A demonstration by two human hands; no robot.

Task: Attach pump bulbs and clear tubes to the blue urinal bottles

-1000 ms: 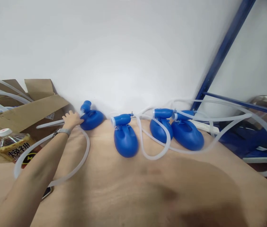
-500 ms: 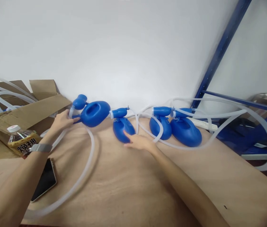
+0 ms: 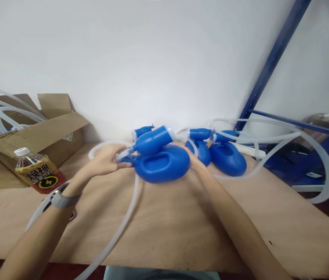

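Note:
A blue plastic vessel (image 3: 161,165) with a blue neck and a clear tube (image 3: 123,229) is lifted above the wooden table (image 3: 164,233). My left hand (image 3: 106,161) is closed on its narrow end, where the tube joins. My right hand (image 3: 195,163) is at its far right side, mostly hidden behind it, so its fingers do not show. Behind it, part of another blue vessel (image 3: 141,131) shows. Two more blue vessels (image 3: 227,157) with tubes lie at the back right by the wall.
An open cardboard box (image 3: 33,134) with tubes stands at the back left. A drink bottle (image 3: 37,173) lies in front of it. A dark phone (image 3: 65,214) is under my left wrist. A blue metal rack (image 3: 269,66) and loose tubing fill the right side.
My left hand has carried the blue vessel from the back left toward the middle of the table. My right hand has moved from the second vessel to this one's far side.

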